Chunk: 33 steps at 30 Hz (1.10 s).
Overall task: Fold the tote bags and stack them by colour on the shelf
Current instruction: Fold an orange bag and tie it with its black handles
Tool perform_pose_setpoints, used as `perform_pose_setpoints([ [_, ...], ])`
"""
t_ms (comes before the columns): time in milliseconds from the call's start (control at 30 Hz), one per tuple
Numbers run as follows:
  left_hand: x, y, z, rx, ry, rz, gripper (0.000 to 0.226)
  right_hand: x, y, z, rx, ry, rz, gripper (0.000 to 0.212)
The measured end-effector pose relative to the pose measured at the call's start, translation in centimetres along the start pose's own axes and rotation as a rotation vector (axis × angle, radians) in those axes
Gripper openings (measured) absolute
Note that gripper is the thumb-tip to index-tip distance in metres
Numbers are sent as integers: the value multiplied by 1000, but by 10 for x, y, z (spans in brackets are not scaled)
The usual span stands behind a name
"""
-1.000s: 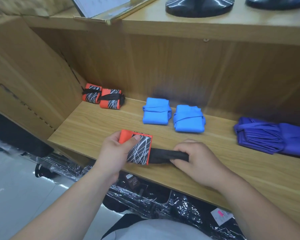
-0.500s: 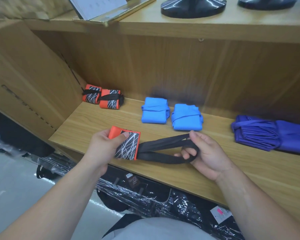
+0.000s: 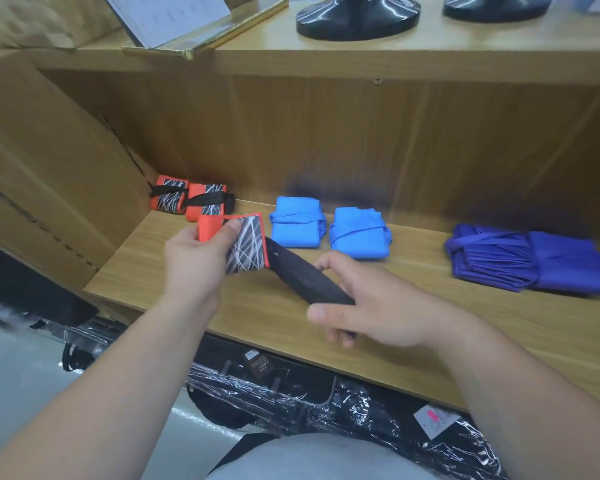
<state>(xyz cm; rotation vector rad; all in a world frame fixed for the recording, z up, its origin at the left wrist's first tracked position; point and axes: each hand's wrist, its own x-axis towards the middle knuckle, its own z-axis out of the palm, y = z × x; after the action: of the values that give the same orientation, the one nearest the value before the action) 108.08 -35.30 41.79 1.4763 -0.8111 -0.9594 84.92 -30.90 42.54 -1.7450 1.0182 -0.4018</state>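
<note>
My left hand (image 3: 194, 261) grips a folded orange tote bag (image 3: 246, 242) with a black panel of white scribbles, lifted above the wooden shelf (image 3: 499, 323). Its black strap (image 3: 305, 277) runs down to the right into my right hand (image 3: 371, 306), whose fingers curl around the strap's end. Two folded orange bags (image 3: 191, 200), each bound by a black strap, lie at the back left. Two folded light blue bags (image 3: 329, 228) sit in the middle. Purple bags (image 3: 530, 263) lie at the right, loosely folded.
A wooden side wall (image 3: 49, 188) closes the shelf on the left. On the upper shelf stand two black round bases (image 3: 357, 15) and a framed sign (image 3: 187, 26). Below the shelf edge lie black items in clear plastic wrap (image 3: 291, 400).
My left hand has raised the orange bag off the shelf and tilted it. My right hand has pulled the strap taut and moved it toward me, lower right.
</note>
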Motion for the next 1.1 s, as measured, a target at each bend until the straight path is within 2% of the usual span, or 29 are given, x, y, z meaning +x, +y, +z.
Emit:
perform_pose_setpoints([
  [133,-11,28,0,-176,-30,2,4,1,10,20,-438,83,-5,66],
  [200,-23,36,4,-230,-106,-34,5,8,22,27,-497,65,-7,82],
  [267,-33,34,9,-238,-190,-81,6,15,31,25,-436,78,14,98],
  [300,-38,32,10,-234,-227,-104,6,18,35,22,-324,110,46,95],
  [367,-41,26,9,-199,-271,-137,7,22,40,14,48,189,103,83],
  [467,-39,15,0,-64,-278,-152,5,26,44,6,683,165,-23,98],
  [567,-39,-1,-6,94,-296,-188,11,26,37,-5,1284,263,-138,125],
  [633,-43,-13,-5,155,-304,-211,15,26,29,-9,1489,303,-175,128],
  [667,-43,-19,-4,180,-301,-204,15,26,26,-9,1501,290,-195,126],
  [733,-39,-28,-2,203,-254,-179,15,24,21,-7,1422,204,-236,117],
  [800,-28,-31,-2,180,-180,-182,15,22,24,-5,1264,35,-236,109],
  [900,-12,-26,0,73,-93,-182,11,18,39,-5,923,-147,-57,115],
  [1000,-4,-19,6,-32,-87,-153,6,18,51,-4,504,-84,166,121],
  [1100,0,-22,10,-47,-147,-220,7,20,55,-4,259,37,215,115],
])
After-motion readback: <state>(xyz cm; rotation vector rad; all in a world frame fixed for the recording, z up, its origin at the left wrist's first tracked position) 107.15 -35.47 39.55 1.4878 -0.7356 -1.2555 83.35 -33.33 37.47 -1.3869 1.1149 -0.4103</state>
